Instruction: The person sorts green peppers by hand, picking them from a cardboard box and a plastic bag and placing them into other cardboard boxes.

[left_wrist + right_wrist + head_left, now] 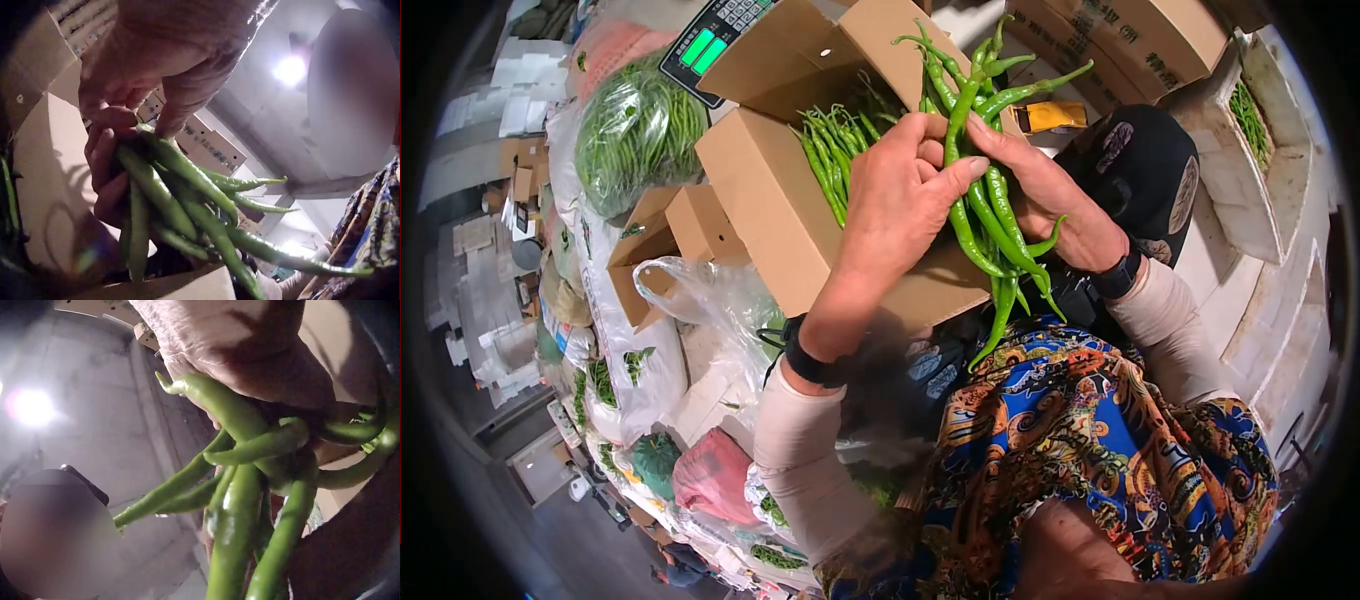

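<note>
A bunch of long green chili peppers (998,215) is held up between both hands, above the near edge of an opened cardboard box (775,200). My left hand (900,200) grips the bunch from the left, its thumb pressed across one pepper and its fingers curled behind. From the other side my right hand (1055,195) holds the same bunch, thumb near the stems. Curved tips hang below the hands, while stems spread out above them. More green chili peppers (830,155) lie inside the box. In the left wrist view, curled left fingers (109,156) wrap the bunch's upper end.
A digital scale (710,45) with lit green displays stands behind the box. To the left are a clear bag of peppers (638,135) and a crumpled plastic bag (710,310). A white foam crate (1235,190) sits at right, by the person's knee.
</note>
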`<state>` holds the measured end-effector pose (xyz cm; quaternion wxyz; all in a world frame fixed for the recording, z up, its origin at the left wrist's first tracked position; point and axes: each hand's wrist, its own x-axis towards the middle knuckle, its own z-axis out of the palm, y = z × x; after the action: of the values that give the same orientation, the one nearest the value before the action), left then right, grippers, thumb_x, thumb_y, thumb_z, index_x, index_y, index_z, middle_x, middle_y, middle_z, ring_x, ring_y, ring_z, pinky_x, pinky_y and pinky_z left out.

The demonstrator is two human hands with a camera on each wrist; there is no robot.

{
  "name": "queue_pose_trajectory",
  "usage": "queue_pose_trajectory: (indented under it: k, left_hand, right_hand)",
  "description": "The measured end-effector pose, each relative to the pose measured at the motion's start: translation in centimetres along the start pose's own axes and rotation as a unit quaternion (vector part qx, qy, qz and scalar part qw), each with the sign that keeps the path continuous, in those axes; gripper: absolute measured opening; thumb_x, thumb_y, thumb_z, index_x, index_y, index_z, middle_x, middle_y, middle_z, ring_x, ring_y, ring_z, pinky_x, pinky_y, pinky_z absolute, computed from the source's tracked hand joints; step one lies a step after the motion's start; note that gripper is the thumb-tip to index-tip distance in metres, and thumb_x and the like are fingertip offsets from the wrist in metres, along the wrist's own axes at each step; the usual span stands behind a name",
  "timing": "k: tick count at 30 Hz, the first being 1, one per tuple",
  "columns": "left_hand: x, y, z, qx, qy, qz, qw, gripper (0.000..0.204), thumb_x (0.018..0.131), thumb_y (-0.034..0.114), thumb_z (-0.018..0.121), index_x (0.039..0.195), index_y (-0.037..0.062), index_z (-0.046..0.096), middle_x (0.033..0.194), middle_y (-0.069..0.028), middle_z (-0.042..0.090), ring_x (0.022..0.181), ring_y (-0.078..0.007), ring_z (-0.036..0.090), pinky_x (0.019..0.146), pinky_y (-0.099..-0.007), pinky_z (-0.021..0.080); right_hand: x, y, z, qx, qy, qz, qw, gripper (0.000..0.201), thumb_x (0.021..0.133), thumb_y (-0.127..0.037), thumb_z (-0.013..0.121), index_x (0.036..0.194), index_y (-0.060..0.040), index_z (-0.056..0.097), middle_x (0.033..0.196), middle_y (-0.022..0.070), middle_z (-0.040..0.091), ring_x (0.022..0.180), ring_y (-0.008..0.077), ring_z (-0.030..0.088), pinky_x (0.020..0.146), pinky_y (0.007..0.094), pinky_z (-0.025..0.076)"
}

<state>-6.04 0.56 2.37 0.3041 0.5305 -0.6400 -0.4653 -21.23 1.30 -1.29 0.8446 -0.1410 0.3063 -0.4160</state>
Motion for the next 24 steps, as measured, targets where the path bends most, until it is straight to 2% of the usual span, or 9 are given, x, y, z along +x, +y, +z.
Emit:
queue_pose_trajectory:
  k: [2, 4, 5, 6, 12, 20, 21, 22, 24]
  left_hand:
    - [0.0, -0.1, -0.2, -0.108, -0.022, -0.064, 0.992, 0.025, 0.078, 0.009, 0.07, 0.097, -0.0027, 0.06, 0.076, -0.0026, 0.06, 0.063, -0.0059, 0.055, 0.057, -0.0214, 0.047]
    - [0.2, 0.0, -1.6, -0.201, -0.052, -0.074, 0.975, 0.024, 0.079, 0.01, 0.069, 0.098, -0.0006, 0.06, 0.077, -0.0011, 0.061, 0.066, -0.0054, 0.055, 0.06, -0.0194, 0.045]
    - [0.2, 0.1, -2.4, -0.197, -0.045, -0.086, 0.976, 0.023, 0.079, 0.012, 0.069, 0.098, 0.0005, 0.061, 0.077, -0.0011, 0.062, 0.066, -0.0051, 0.055, 0.06, -0.0191, 0.043]
    - [0.1, 0.2, -3.2, -0.193, -0.038, -0.098, 0.976, 0.022, 0.08, 0.013, 0.068, 0.098, 0.0016, 0.061, 0.078, -0.0011, 0.062, 0.066, -0.0048, 0.055, 0.059, -0.0189, 0.042]
    - [-0.2, -2.1, -5.9, -0.234, 0.011, -0.082, 0.969, 0.024, 0.083, 0.019, 0.068, 0.101, 0.0042, 0.064, 0.087, 0.0009, 0.063, 0.076, -0.0048, 0.055, 0.062, -0.0189, 0.041]
    - [1.0, -5.6, -6.5, -0.089, 0.105, -0.147, 0.98, 0.024, 0.082, 0.018, 0.068, 0.101, 0.0039, 0.064, 0.084, -0.0005, 0.063, 0.076, -0.0082, 0.057, 0.064, -0.0226, 0.045]
    - [1.3, -5.3, -5.9, 0.064, 0.145, -0.077, 0.984, 0.028, 0.08, 0.019, 0.069, 0.102, 0.0016, 0.063, 0.082, -0.004, 0.063, 0.076, -0.0118, 0.058, 0.067, -0.0251, 0.048]
    - [1.3, -4.9, -5.5, 0.064, 0.145, -0.075, 0.984, 0.028, 0.08, 0.019, 0.069, 0.102, 0.0016, 0.063, 0.082, -0.004, 0.063, 0.076, -0.0118, 0.058, 0.067, -0.0251, 0.048]
    - [0.8, -3.0, -4.1, 0.074, 0.168, 0.017, 0.983, 0.032, 0.079, 0.019, 0.07, 0.104, 0.0003, 0.061, 0.08, -0.0072, 0.062, 0.074, -0.0135, 0.059, 0.07, -0.025, 0.048]
  right_hand:
    - [-0.1, -0.3, -0.3, -0.012, 0.015, -0.004, 1.0, 0.042, 0.09, -0.04, 0.058, 0.111, -0.004, 0.054, 0.087, 0.0049, 0.064, 0.067, 0.0081, 0.065, 0.053, 0.0191, 0.054]
    - [-0.7, -1.6, -0.9, -0.154, -0.022, 0.057, 0.986, 0.04, 0.091, -0.038, 0.057, 0.111, -0.0042, 0.053, 0.088, 0.0065, 0.064, 0.069, 0.0083, 0.065, 0.055, 0.0203, 0.055]
    - [-0.7, -1.2, -0.6, -0.13, 0.012, 0.033, 0.991, 0.038, 0.09, -0.034, 0.059, 0.11, -0.0031, 0.054, 0.092, 0.0095, 0.063, 0.077, 0.0114, 0.066, 0.062, 0.0245, 0.057]
    - [0.4, -0.6, -0.6, -0.025, -0.016, -0.018, 0.999, 0.035, 0.088, -0.029, 0.062, 0.109, -0.003, 0.054, 0.092, 0.0102, 0.063, 0.08, 0.0157, 0.066, 0.065, 0.0273, 0.058]
    - [0.4, -0.6, -1.3, 0.025, -0.025, -0.013, 0.999, 0.034, 0.088, -0.023, 0.062, 0.114, -0.0031, 0.053, 0.098, 0.0144, 0.064, 0.085, 0.0222, 0.067, 0.068, 0.0319, 0.059]
    - [0.8, -0.4, -2.3, -0.003, -0.06, -0.018, 0.998, 0.04, 0.092, -0.028, 0.056, 0.122, -0.0017, 0.051, 0.109, 0.0165, 0.062, 0.092, 0.0226, 0.066, 0.072, 0.0309, 0.057]
    - [0.6, -0.4, -2.0, -0.005, -0.061, -0.019, 0.998, 0.04, 0.092, -0.028, 0.056, 0.122, -0.0017, 0.051, 0.109, 0.0165, 0.062, 0.092, 0.0226, 0.066, 0.072, 0.0309, 0.057]
    - [0.4, -0.5, -1.4, -0.006, -0.037, -0.023, 0.999, 0.04, 0.09, -0.028, 0.059, 0.12, -0.0027, 0.05, 0.103, 0.0148, 0.063, 0.087, 0.0213, 0.066, 0.068, 0.0291, 0.058]
    - [0.3, -0.4, -0.8, -0.003, -0.009, -0.031, 0.999, 0.041, 0.088, -0.028, 0.063, 0.118, -0.0037, 0.049, 0.098, 0.0131, 0.063, 0.082, 0.02, 0.067, 0.063, 0.0272, 0.058]
